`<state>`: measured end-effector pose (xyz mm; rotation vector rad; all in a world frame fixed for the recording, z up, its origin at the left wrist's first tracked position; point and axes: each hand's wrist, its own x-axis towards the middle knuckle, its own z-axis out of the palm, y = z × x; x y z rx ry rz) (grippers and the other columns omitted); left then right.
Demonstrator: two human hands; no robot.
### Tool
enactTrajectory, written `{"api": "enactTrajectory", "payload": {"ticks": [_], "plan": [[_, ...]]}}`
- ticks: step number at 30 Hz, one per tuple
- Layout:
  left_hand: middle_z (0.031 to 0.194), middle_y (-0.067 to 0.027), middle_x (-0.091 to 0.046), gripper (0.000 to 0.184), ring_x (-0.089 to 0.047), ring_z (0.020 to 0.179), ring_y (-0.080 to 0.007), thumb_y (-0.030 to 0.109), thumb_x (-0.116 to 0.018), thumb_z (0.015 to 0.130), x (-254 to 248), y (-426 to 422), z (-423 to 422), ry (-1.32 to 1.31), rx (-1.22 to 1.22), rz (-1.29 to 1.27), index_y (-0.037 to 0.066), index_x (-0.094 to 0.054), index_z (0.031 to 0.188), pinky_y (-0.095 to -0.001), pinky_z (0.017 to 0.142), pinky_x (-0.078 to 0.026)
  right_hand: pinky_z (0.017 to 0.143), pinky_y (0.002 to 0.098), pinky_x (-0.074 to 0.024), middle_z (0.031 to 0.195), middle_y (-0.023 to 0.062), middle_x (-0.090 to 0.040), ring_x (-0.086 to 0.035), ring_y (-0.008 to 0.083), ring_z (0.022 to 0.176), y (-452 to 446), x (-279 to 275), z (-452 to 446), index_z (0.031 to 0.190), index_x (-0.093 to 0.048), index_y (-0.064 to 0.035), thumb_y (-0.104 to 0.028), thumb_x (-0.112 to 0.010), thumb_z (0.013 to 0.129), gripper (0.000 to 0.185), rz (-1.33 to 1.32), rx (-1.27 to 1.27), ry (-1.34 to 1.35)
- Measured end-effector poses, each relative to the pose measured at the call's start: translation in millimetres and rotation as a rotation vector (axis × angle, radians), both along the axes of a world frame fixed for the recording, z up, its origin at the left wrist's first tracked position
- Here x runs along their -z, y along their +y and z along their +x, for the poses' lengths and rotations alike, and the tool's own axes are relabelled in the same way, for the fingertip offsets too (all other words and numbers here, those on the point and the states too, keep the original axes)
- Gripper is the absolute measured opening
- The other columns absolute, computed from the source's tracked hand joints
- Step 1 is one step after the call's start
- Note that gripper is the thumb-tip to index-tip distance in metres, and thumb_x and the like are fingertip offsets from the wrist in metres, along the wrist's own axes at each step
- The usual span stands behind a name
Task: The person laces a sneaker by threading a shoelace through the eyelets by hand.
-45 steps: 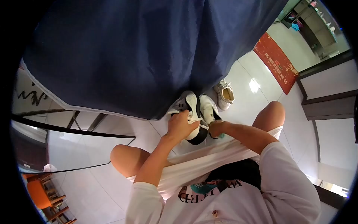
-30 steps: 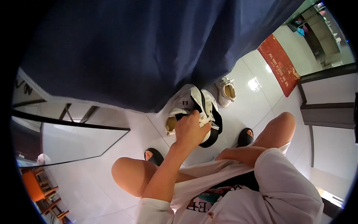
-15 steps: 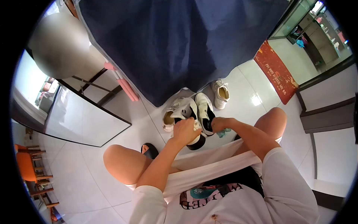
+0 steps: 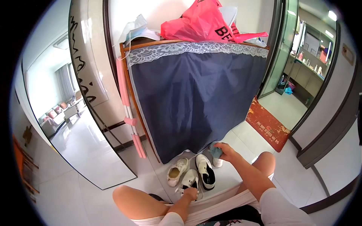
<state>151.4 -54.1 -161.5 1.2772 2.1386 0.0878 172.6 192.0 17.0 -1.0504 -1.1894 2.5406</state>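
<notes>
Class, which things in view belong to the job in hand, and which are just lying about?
Job in hand:
- white shoe at the left hand
- blue-green cloth in the right hand
- black-lined shoe alongside, probably

Lying about:
- pink bag
- red mat

The pale tiled floor bears several white shoes, close together, and a patterned red mat.
</notes>
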Motion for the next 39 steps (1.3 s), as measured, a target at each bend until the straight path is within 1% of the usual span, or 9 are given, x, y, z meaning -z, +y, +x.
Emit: {"api": "enactTrajectory", "payload": {"ticks": [3, 5, 6, 14, 24, 29, 31, 36, 39], "plan": [[0.094, -0.0168, -0.064, 0.024, -0.061, 0.09, -0.0329, 0.017, -0.065, 0.072, 48.2, -1.1, 5.6, 0.0, 0.109, -0.026, 0.002, -0.066, 0.09, -0.0436, 0.075, -0.049, 0.071, 0.04, -0.0521, 0.088, 0.0093, -0.057, -0.059, 0.0231, 0.078, 0.1, -1.4, -2.6, 0.1, -0.051, -0.0016, -0.001, -0.057, 0.079, 0.022, 0.081, -0.062, 0.063], [0.104, -0.0177, -0.064, 0.023, -0.061, 0.097, -0.0313, 0.01, -0.05, 0.079, 18.1, 3.0, 0.3, -0.156, -0.033, -0.134, 0.001, -0.067, 0.092, -0.0429, 0.08, -0.048, 0.071, 0.0422, -0.0523, 0.093, 0.0108, -0.056, -0.058, 0.0245, 0.082, -6.5, -10.9, 0.1, 0.104, -0.049, -0.0014, 0.001, -0.054, 0.079, 0.026, 0.162, -0.034, 0.057], [0.102, -0.0174, -0.064, 0.024, -0.062, 0.095, -0.0315, 0.013, -0.049, 0.08, 69.2, 8.1, -8.2, -0.121, 0.014, -0.026, 0.001, -0.067, 0.09, -0.0429, 0.08, -0.048, 0.07, 0.0429, -0.0526, 0.096, 0.0117, -0.056, -0.058, 0.0251, 0.084, -12.4, -19.5, 3.5, 0.107, -0.047, -0.0017, 0.002, -0.054, 0.08, 0.028, 0.238, -0.007, 0.029], [0.101, -0.0194, -0.064, 0.022, -0.061, 0.096, -0.0324, 0.009, -0.053, 0.076, -18.3, 7.1, -6.4, -0.084, 0.011, -0.043, 0.002, -0.067, 0.092, -0.0392, 0.082, -0.05, 0.069, 0.0438, -0.0518, 0.106, 0.0126, -0.055, -0.057, 0.0262, 0.092, -2.2, -16.8, 24.6, 0.116, -0.045, -0.0029, -0.012, -0.056, 0.086, 0.034, 0.37, 0.188, -0.19], [0.093, -0.0224, -0.062, 0.02, -0.06, 0.088, -0.0375, 0.014, -0.056, 0.077, -125.1, -9.6, -27.0, -0.066, -0.226, 0.115, -0.001, -0.063, 0.089, -0.0444, 0.075, -0.048, 0.071, 0.0423, -0.0488, 0.11, 0.0082, -0.053, -0.051, 0.0251, 0.099, 63.1, 96.0, 19.1, 0.111, -0.053, -0.0113, -0.018, -0.06, 0.083, 0.03, 0.225, 0.269, -0.462], [0.083, -0.0227, -0.061, 0.018, -0.058, 0.08, -0.0394, 0.015, -0.056, 0.079, -166.5, -29.3, -29.5, -0.123, -0.274, 0.284, -0.002, -0.059, 0.085, -0.0459, 0.071, -0.046, 0.065, 0.0408, -0.0491, 0.101, 0.0109, -0.058, -0.059, 0.0271, 0.084, 53.3, 152.1, 1.1, 0.111, -0.052, -0.0061, -0.014, -0.064, 0.074, 0.039, 0.524, 0.233, -0.456], [0.081, -0.0235, -0.06, 0.018, -0.058, 0.079, -0.0402, 0.015, -0.056, 0.079, -179.3, -27.6, -30.7, -0.197, -0.335, 0.355, -0.002, -0.058, 0.084, -0.046, 0.069, -0.045, 0.076, 0.0373, -0.0464, 0.105, 0.0146, -0.059, -0.058, 0.0287, 0.091, 42.7, 169.9, -6.6, 0.109, -0.051, -0.0033, -0.014, -0.066, 0.071, 0.042, 0.843, 0.269, -0.492], [0.067, -0.0161, -0.059, 0.018, -0.056, 0.057, -0.0253, 0.017, -0.061, 0.081, -199.7, -11.5, -42.8, -0.336, -0.468, 0.476, 0.0, -0.059, 0.086, -0.0338, 0.055, -0.043, 0.09, 0.0346, -0.0423, 0.114, 0.0182, -0.057, -0.054, 0.0301, 0.107, 32.5, 200.0, -16.0, 0.116, -0.049, -0.0022, -0.008, -0.07, 0.068, 0.053, 1.099, 0.012, -0.223], [0.062, -0.0101, -0.056, 0.016, -0.051, 0.054, -0.0147, 0.014, -0.062, 0.081, -199.6, -7.7, -46.4, -0.326, -0.522, 0.539, -0.001, -0.059, 0.086, -0.0289, 0.051, -0.04, 0.093, 0.0331, -0.0416, 0.118, 0.0176, -0.055, -0.052, 0.0281, 0.112, 22.4, 202.1, -15.3, 0.121, -0.046, -0.0011, -0.005, -0.071, 0.069, 0.058, 0.965, -0.141, -0.247]]}}
